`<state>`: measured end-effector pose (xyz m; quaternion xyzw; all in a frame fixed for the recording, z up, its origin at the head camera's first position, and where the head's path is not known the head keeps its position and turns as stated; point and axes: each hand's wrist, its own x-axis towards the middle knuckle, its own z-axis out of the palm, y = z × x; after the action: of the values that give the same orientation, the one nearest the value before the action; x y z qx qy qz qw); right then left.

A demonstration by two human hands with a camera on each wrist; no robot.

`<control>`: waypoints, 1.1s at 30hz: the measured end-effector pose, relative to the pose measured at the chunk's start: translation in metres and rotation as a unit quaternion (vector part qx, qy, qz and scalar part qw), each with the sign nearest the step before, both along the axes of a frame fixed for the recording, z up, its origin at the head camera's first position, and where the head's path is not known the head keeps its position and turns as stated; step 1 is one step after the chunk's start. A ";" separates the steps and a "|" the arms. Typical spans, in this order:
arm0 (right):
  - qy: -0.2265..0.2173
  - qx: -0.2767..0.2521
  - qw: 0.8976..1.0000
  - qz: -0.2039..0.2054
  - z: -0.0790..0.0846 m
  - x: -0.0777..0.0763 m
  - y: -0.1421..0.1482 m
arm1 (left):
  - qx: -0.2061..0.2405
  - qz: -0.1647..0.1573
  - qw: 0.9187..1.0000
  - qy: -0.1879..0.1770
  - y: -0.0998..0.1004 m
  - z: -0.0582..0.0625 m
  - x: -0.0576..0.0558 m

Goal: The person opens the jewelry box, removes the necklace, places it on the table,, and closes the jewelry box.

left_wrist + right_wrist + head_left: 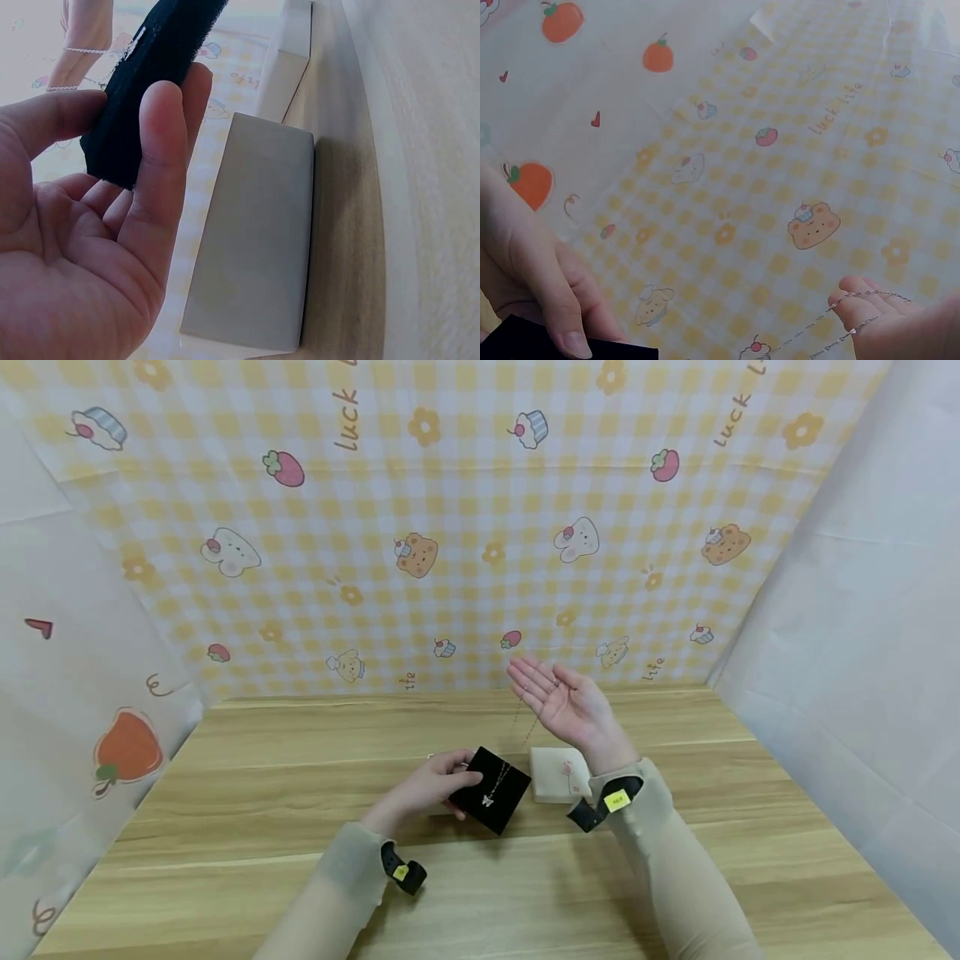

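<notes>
My left hand (431, 783) grips a black velvety necklace pad (504, 810) by its left side, thumb on top and fingers beneath. A fine-chain necklace lies across the pad, its small butterfly-like pendant (487, 801) on the black face. From the pad the chain (799, 330) rises to my right hand (570, 712), which is raised palm up with its fingers extended. The chain loops over those fingers in the right wrist view. In the left wrist view, a pale box (251, 232) sits on the table below the pad.
A white square box piece (547, 778) with a pink flower design lies on the wooden table (285, 777), beside the pad and below my right wrist. A yellow checked cloth (465, 502) hangs behind the table, with pale cloth walls on both sides.
</notes>
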<state>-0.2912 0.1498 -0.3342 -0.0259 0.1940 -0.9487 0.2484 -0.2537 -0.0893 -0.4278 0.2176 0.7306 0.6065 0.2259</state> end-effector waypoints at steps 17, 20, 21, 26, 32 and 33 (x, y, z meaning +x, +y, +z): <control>-0.058 -0.025 0.997 -0.053 0.014 -0.002 -0.002 | 0.005 -0.002 1.000 -0.004 0.000 0.001 0.001; -0.084 -0.024 0.994 -0.070 0.014 -0.003 -0.004 | 0.005 -0.002 1.000 -0.004 0.000 0.001 0.001; -0.088 -0.022 0.993 -0.072 0.014 -0.003 -0.005 | 0.006 -0.002 1.000 -0.004 0.000 0.001 0.001; -0.091 -0.018 0.993 -0.074 0.015 -0.003 -0.006 | 0.006 -0.003 1.000 -0.007 0.000 0.002 0.002; -0.089 -0.006 0.993 -0.078 0.020 -0.005 -0.007 | 0.006 -0.002 1.000 -0.005 0.000 0.003 0.004; -0.089 -0.006 0.993 -0.079 0.021 -0.005 -0.007 | 0.005 -0.002 1.000 -0.004 0.000 0.003 0.004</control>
<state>-0.2962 0.1427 -0.3131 0.0723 0.1672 -0.9650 0.1885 -0.2497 -0.0896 -0.4249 0.2176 0.7265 0.6105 0.2284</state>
